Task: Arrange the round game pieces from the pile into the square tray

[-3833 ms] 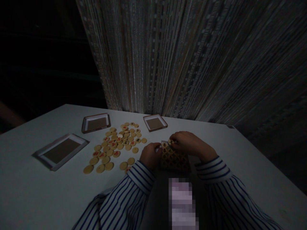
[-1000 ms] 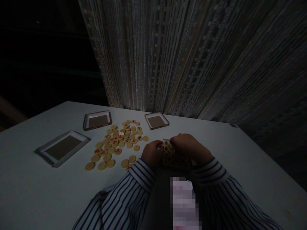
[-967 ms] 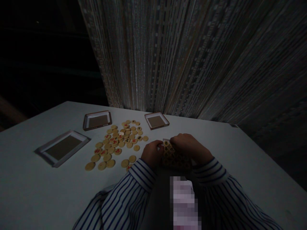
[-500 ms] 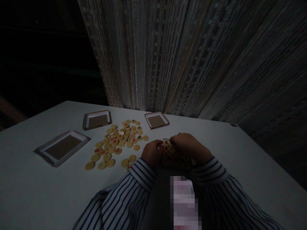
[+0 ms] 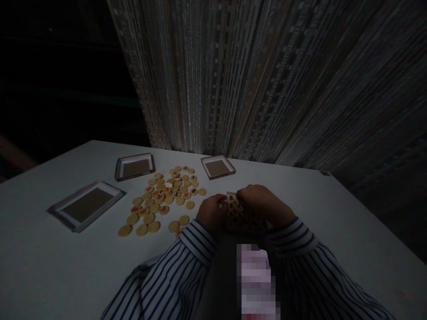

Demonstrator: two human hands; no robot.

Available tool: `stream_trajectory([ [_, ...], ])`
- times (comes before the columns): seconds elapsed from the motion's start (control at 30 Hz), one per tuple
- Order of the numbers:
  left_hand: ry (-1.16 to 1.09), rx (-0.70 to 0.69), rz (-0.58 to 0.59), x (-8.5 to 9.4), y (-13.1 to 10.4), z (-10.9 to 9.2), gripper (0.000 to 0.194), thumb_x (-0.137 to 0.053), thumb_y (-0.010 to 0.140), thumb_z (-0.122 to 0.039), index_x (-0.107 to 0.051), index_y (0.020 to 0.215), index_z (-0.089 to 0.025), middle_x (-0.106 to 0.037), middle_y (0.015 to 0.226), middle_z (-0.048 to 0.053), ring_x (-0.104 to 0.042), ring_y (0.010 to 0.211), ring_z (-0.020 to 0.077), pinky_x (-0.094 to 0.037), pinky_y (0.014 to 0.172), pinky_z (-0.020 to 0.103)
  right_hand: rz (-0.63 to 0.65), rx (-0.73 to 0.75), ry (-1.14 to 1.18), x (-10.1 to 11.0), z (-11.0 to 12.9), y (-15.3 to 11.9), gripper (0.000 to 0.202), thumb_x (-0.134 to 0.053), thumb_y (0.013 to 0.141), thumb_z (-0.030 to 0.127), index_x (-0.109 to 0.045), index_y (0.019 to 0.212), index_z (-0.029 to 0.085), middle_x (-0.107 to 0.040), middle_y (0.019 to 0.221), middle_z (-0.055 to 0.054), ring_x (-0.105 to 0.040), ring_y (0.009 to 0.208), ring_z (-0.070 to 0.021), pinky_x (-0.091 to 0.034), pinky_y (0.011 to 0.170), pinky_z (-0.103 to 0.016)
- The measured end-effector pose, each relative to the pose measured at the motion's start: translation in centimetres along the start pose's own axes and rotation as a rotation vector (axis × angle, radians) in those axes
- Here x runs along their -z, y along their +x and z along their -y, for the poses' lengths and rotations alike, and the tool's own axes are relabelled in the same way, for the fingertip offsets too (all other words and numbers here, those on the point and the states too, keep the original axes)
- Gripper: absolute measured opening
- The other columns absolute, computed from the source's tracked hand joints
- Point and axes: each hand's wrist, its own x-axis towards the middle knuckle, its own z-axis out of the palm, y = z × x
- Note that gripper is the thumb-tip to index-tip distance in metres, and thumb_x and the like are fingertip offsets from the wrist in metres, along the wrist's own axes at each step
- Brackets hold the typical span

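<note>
A small box (image 5: pixel 230 194) filled with Chinese chess pieces (image 5: pixel 232 206) sits between my hands, its near part in deep shadow. My left hand (image 5: pixel 211 213) is curled closed at the box's left side, gripping it. My right hand (image 5: pixel 265 205) reaches over the far right part of the box, fingers bent and pinched at its far edge; what they hold is hidden. Left of my hands, loose round wooden Chinese chess pieces (image 5: pixel 154 208) lie scattered, some showing red or black characters, others blank side up.
On the white table (image 5: pixel 83 266) stand two shallow box parts at the back, one left (image 5: pixel 154 165) and one centre (image 5: pixel 218 178). A larger pale tray (image 5: pixel 100 183) lies at the left. A striped string curtain (image 5: pixel 213 80) hangs behind the table. A pixelated patch covers the near middle.
Almost nothing differs. Both hands stay at the box in nearly the same pose, and the loose pieces and trays keep their places.
</note>
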Motion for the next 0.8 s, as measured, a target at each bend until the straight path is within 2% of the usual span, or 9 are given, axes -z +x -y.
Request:
stream_trajectory([
  [0.23,-0.01,-0.012,0.001,-0.1,0.1,0.2,0.027,-0.047,0.077,-0.018,-0.066,0.096,-0.016,-0.07,0.091,0.007,-0.063,0.083,0.0177,-0.046,0.077,0.028,0.003,-0.007,0.001,-0.1,-0.2,0.0,0.022,-0.04,0.083,0.016,-0.061,0.091,0.014,-0.065,0.082,-0.013,-0.062,0.08,-0.0227,-0.043,0.063,-0.029],
  [0.4,-0.018,-0.01,0.005,-0.1,0.0,0.1,0.027,-0.047,0.077,-0.02,-0.066,0.095,-0.017,-0.07,0.09,0.007,-0.063,0.083,0.0177,-0.047,0.075,0.027,0.007,-0.064,0.04,1.5,-1.1,-0.5,0.026,-0.038,0.086,0.026,-0.061,0.09,0.015,-0.065,0.082,-0.011,-0.061,0.079,-0.0218,-0.04,0.062,-0.028],
  [0.57,-0.012,0.0,-0.001,-0.1,0.0,0.0,0.027,-0.046,0.077,-0.019,-0.066,0.095,-0.016,-0.069,0.091,0.007,-0.063,0.085,0.0181,-0.046,0.077,0.027,-0.022,-0.13,0.038,3.1,-1.8,-1.3,0.029,-0.035,0.086,0.026,-0.062,0.089,0.016,-0.065,0.084,-0.012,-0.061,0.078,-0.0213,-0.038,0.062,-0.028],
  [0.8,-0.03,0.029,-0.02,-0.2,0.0,0.2,0.027,-0.047,0.077,-0.022,-0.065,0.096,-0.016,-0.07,0.088,0.006,-0.063,0.08,0.0162,-0.047,0.072,0.025,-0.057,-0.146,0.042,3.1,-2.0,-1.6,0.031,-0.033,0.087,0.027,-0.061,0.088,0.016,-0.066,0.085,-0.011,-0.06,0.077,-0.021,-0.037,0.063,-0.028],
])
